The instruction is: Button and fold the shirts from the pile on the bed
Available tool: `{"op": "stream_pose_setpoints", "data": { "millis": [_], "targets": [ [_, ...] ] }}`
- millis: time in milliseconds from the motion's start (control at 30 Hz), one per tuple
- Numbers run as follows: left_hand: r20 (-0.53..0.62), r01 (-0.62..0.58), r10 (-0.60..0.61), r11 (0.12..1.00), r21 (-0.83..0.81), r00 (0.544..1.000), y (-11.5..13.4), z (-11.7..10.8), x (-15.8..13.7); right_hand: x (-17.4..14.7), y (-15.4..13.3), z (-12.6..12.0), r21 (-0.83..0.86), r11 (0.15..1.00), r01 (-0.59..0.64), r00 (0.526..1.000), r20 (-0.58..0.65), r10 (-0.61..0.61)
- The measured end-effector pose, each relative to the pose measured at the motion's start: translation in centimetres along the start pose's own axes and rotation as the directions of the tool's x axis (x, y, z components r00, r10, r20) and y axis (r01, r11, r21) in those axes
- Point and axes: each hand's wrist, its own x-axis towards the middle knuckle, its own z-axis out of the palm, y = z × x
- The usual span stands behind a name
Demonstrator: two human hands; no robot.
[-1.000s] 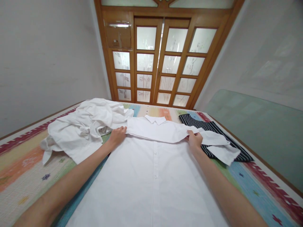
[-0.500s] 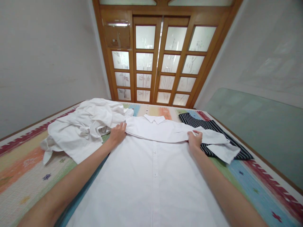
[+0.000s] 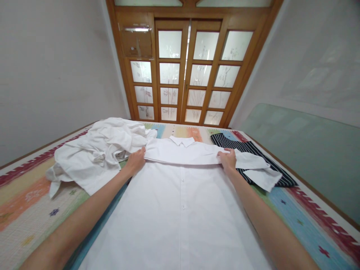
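Observation:
A white button-up shirt [image 3: 168,210] lies spread with its front up and its collar at the far end. One sleeve [image 3: 180,156] is laid across the chest just below the collar. My left hand [image 3: 137,160] pinches the sleeve at the shirt's left side. At the right side, my right hand [image 3: 228,159] is closed on the same sleeve, fingers and thumb pressed together. Past my right hand, the sleeve's cuff end [image 3: 264,178] sticks out over a dark striped garment.
A heap of white clothes [image 3: 98,146] lies to the left on the colourful patterned bedspread [image 3: 25,210]. The black-and-white striped garment [image 3: 242,144] is at the right. A pale green headboard-like panel [image 3: 309,150] stands along the right. Wooden glazed doors [image 3: 184,75] are beyond.
Both hands keep hold of the sleeve, which now looks straighter and tauter along its lower edge. My right hand has risen slightly. The whole view has shifted a little.

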Motion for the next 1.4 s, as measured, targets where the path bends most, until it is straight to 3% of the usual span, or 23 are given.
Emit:
{"op": "stream_pose_setpoints", "data": {
  "millis": [100, 233, 333, 433, 533, 700, 833, 967, 1167, 1400],
  "targets": [
    [0.019, -0.078, 0.078, 0.997, 0.006, 0.997, -0.7, 0.1, 0.1, 1.0, -0.1, 0.0, -0.142, 0.990, 0.000, 0.995, 0.097, 0.014],
    [0.038, -0.202, 0.200, 0.979, 0.036, 0.979, -1.7, -0.6, 0.2, 1.9, -1.2, 0.1, -0.310, 0.934, 0.177, 0.966, 0.239, -0.104],
    [-0.010, -0.259, 0.258, 0.966, -0.011, 0.966, -2.2, -1.7, 0.8, 2.1, -2.4, 0.3, -0.239, 0.899, 0.367, 0.917, 0.258, -0.306],
    [-0.113, -0.226, 0.217, 0.971, -0.081, 0.970, -2.1, -2.5, 2.4, 2.2, -2.9, 0.5, -0.184, 0.858, 0.479, 0.874, 0.187, -0.448],
    [-0.174, -0.187, 0.163, 0.974, -0.130, 0.971, -1.1, -2.5, 5.1, 2.2, -2.5, 0.8, -0.286, 0.849, 0.444, 0.894, 0.206, -0.399],
    [-0.006, -0.287, 0.289, 0.947, -0.146, 0.957, 0.6, -1.3, 10.3, 1.3, -1.2, 1.0, -0.439, 0.796, 0.418, 0.905, 0.274, -0.324],
    [0.084, -0.277, 0.289, 0.952, -0.131, 0.954, 1.0, -0.5, 12.8, 0.7, -0.8, 0.9, -0.498, 0.750, 0.436, 0.897, 0.305, -0.319],
    [0.134, -0.262, 0.270, 0.962, -0.073, 0.954, 0.3, 0.0, 13.4, 0.7, -0.9, 0.9, -0.527, 0.720, 0.451, 0.891, 0.314, -0.328],
    [-0.025, -0.167, 0.165, 0.975, -0.144, 0.986, -1.9, 0.9, 13.1, -0.1, -1.6, 1.1, -0.603, 0.654, 0.457, 0.889, 0.333, -0.314],
    [-0.051, -0.113, 0.105, 0.972, -0.204, 0.993, -2.4, 0.7, 12.7, -1.8, -2.6, 1.2, -0.711, 0.517, 0.477, 0.876, 0.429, -0.220]
  ]
}}
